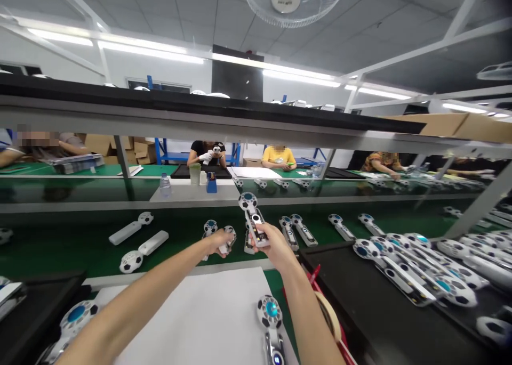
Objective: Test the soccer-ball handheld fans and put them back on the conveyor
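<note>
My right hand (pixel 272 241) is closed around the handle of a small handheld fan (pixel 248 202) with a round football-patterned head. It is held up over the green conveyor belt, and the handle's inner parts show. My left hand (pixel 219 242) is closed on another football-patterned fan (pixel 229 235) at the belt's near edge; the fingers cover much of it. Just behind it stands a similar fan head (pixel 210 226). Below my hands, on a white sheet (pixel 192 311), lies a fan (pixel 270 317) with a lit blue centre and a glowing display on its handle.
On the right, a black tray (pixel 344 295) carries piled fans (pixel 420 269), with a tape roll (pixel 330 314) beside it. Two white fans (pixel 138 248) lie on the belt (pixel 184 216) at left. A shelf (pixel 192 114) crosses above; co-workers (pixel 279 156) sit opposite.
</note>
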`<action>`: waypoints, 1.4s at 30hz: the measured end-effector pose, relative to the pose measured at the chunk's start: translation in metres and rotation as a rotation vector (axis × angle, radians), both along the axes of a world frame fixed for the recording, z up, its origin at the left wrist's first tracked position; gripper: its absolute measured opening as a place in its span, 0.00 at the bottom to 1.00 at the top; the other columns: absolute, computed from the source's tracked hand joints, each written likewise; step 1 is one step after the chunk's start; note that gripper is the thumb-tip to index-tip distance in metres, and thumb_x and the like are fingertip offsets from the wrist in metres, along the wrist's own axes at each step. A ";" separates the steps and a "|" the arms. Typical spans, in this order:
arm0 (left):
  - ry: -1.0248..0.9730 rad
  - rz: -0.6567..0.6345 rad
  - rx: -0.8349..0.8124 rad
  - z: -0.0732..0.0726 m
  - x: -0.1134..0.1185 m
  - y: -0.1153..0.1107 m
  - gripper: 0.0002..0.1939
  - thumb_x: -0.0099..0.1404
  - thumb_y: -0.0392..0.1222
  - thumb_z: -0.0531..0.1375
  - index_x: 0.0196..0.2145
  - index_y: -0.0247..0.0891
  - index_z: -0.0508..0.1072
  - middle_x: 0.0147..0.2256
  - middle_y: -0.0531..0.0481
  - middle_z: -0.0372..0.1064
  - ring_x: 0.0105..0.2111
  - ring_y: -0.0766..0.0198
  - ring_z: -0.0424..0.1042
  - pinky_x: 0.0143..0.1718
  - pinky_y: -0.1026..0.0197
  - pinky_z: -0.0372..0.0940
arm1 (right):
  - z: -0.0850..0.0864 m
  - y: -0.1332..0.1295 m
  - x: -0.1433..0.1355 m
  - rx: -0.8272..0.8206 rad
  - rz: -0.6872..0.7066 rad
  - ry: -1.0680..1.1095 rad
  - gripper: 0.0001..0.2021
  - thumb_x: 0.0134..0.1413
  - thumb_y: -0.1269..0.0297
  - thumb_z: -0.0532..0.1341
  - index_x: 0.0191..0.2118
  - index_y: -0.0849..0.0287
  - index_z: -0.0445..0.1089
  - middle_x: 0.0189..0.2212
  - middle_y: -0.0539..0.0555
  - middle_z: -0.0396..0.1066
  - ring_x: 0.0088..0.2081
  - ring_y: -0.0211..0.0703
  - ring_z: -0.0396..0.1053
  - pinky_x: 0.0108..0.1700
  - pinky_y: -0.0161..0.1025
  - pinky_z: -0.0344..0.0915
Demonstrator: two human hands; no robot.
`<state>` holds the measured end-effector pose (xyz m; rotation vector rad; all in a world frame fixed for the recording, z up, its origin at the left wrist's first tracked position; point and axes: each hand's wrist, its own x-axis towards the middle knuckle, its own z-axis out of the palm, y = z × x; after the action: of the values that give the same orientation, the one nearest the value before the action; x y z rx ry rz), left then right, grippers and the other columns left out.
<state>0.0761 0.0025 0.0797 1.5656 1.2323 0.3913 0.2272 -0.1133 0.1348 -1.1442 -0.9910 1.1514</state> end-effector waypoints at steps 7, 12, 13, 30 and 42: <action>-0.744 0.034 -0.076 0.064 -0.074 -0.091 0.17 0.68 0.39 0.55 0.53 0.36 0.65 0.48 0.40 0.72 0.48 0.54 0.75 0.50 0.49 0.71 | 0.015 -0.011 -0.030 0.125 0.119 0.262 0.10 0.50 0.61 0.61 0.38 0.60 0.68 0.27 0.52 0.74 0.24 0.40 0.69 0.25 0.35 0.68; -1.182 -0.028 -0.067 0.078 -0.106 -0.145 0.18 0.63 0.37 0.62 0.51 0.38 0.70 0.48 0.42 0.70 0.38 0.58 0.74 0.34 0.54 0.76 | 0.034 -0.031 -0.051 0.108 0.227 0.311 0.11 0.46 0.68 0.61 0.40 0.59 0.69 0.39 0.56 0.77 0.33 0.50 0.77 0.37 0.46 0.75; -1.253 -0.050 -0.083 0.076 -0.109 -0.149 0.18 0.63 0.35 0.62 0.51 0.38 0.70 0.46 0.43 0.70 0.35 0.62 0.73 0.30 0.57 0.75 | 0.036 -0.034 -0.054 0.099 0.248 0.322 0.12 0.46 0.68 0.61 0.40 0.59 0.70 0.40 0.57 0.77 0.35 0.51 0.77 0.38 0.47 0.75; -1.191 0.008 -0.109 0.050 -0.129 -0.132 0.19 0.59 0.41 0.67 0.48 0.40 0.70 0.32 0.48 0.73 0.26 0.62 0.74 0.27 0.62 0.68 | 0.014 -0.026 -0.085 -0.035 0.256 0.113 0.24 0.48 0.66 0.60 0.54 0.49 0.62 0.35 0.52 0.74 0.32 0.46 0.71 0.35 0.42 0.67; -1.349 -0.037 -0.309 0.046 -0.134 -0.126 0.25 0.53 0.34 0.67 0.50 0.34 0.72 0.32 0.49 0.69 0.25 0.66 0.73 0.26 0.66 0.61 | 0.008 -0.023 -0.088 -0.030 0.296 0.131 0.30 0.48 0.62 0.62 0.59 0.48 0.58 0.33 0.53 0.73 0.31 0.49 0.70 0.34 0.45 0.65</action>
<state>-0.0574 -0.1240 0.1255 0.7154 0.1721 0.9596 0.1390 -0.1361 0.1427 -0.9522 -1.0675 1.4621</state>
